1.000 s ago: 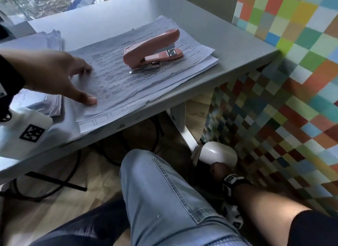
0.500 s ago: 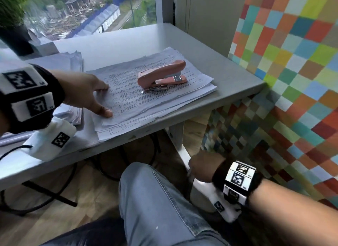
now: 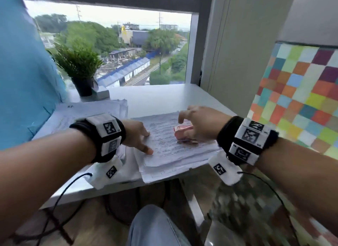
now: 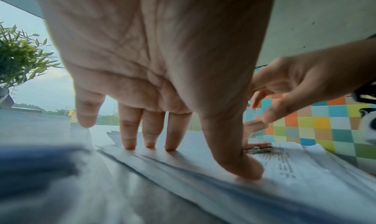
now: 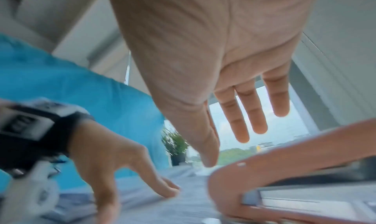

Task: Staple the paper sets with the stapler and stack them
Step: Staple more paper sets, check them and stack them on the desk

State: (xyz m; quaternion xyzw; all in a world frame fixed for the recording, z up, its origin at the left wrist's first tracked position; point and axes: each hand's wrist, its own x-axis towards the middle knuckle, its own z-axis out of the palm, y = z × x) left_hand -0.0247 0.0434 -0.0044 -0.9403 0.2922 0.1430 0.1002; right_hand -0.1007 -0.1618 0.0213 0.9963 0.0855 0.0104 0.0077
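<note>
I am sitting at a white desk pushed into a window corner. My left hand is pressing down on the near paper stack, thumb and three fingertips planted on the top printed sheet, fingers straight. My right hand is hovering just over the pink stapler, fingers spread and relaxed, gripping nothing; in the right wrist view the palm is sitting above the stapler's rounded back end with a gap showing between them. The stapler is lying on the same stack, just beyond my left thumb and under my right palm.

Off past my left wrist a second paper pile is lying on the desk, its edges ragged. Beyond that pile, a potted green plant is standing in a black pot at the window sill. A blue panel is rising along my left side. To the outside of my right wrist a wall of multicoloured squares is running close alongside the desk edge. Ahead, the window is showing trees, rooftops and overcast sky. My denim-clad knee is showing below the desk edge.
</note>
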